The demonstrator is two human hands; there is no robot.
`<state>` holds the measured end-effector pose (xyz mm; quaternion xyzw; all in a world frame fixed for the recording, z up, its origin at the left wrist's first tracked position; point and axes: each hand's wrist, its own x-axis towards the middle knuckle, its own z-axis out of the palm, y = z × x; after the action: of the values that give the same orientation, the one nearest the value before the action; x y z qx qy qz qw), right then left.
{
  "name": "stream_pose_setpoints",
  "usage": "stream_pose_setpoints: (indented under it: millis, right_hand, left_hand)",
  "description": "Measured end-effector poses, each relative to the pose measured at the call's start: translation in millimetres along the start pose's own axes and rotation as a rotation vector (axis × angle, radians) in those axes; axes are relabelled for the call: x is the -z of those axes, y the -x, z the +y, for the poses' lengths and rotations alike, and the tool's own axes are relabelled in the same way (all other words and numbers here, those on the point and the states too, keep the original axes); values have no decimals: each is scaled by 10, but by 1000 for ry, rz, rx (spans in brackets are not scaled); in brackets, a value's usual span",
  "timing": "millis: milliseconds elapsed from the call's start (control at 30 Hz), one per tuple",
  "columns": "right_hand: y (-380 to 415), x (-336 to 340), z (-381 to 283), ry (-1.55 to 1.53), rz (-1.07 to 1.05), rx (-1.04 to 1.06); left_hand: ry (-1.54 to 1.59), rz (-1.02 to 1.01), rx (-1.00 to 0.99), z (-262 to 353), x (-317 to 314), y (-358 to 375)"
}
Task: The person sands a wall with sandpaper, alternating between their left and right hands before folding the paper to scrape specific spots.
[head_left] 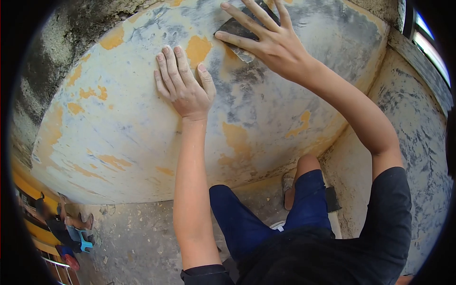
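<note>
Spread fingers of the right hand [282, 50] hold a dark sheet [230, 24] against the patchy wall [137, 99], far right of the flat, empty left hand [189, 95]; even palm pressure should prevent gouging

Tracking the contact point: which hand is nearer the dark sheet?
Right. The right hand lies spread over the dark sheet; the left hand is off it, lower and further left on the patchy surface.

Wall [137, 118] ahead | sheet [231, 27] on wall | side wall [413, 137] right | stool [85, 242] on floor [142, 237], left
</note>
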<state>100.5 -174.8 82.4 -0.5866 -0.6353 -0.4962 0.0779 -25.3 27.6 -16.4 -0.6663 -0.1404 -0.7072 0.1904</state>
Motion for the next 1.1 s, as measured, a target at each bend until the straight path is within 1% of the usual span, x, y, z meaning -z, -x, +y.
stream_pose_setpoints:
  millis: [167, 200, 267, 300, 333, 400, 467, 533, 600, 667, 700, 800, 833, 867, 933, 967, 1100]
  right_hand:
    - [340, 165, 194, 195, -42, 12]
    - [303, 131, 195, 194, -42, 18]
    - [187, 43, 165, 96, -43, 18]
    - [83, 15, 93, 176, -56, 10]
    - [9, -6, 39, 174, -58, 8]
    - [-66, -16, -1, 83, -22, 34]
    - [96, 62, 85, 75, -14, 35]
    - [338, 169, 191, 190, -102, 26]
    - [342, 166, 202, 222, -124, 1]
    - [218, 80, 170, 144, -74, 13]
    - [82, 25, 82, 120, -12, -3]
    - [-82, -3, -2, 106, -11, 33]
    - [-32, 51, 36, 22, -1, 19]
    - [60, 65, 106, 24, 0, 21]
    - [247, 97, 213, 125, 38, 39]
    - [304, 185, 221, 221, -77, 14]
    - [32, 93, 70, 144, -63, 6]
  left_hand:
    - [-4, -13, 10, 2, -4, 18]
    - [0, -7, 10, 5, -9, 17]
    - [-1, -6, 9, 9, -2, 0]
    - [1, -8, 10, 9, 9, -1]
    - [3, -11, 9, 4, 13, 8]
    - [3, -2, -2, -1, 5, -3]
    - [3, -7, 0, 11, 0, 8]
    - [-9, -11, 8, -5, 0, 22]
    - [15, 1, 11, -3, -21, 21]
    - [8, -3, 6, -7, -13, 19]
    - [1, -2, 2, -7, -8, 12]
    - [0, 1, -6, -8, -8, 6]
    - [3, 3, -6, 2, -12, 2]
    - [2, 4, 1, -5, -15, 5]
    - [1, 0, 14, -8, -25, 25]
    - [11, 8, 18, 3, -36, 26]
    - [7, 13, 21, 4, -36, 17]
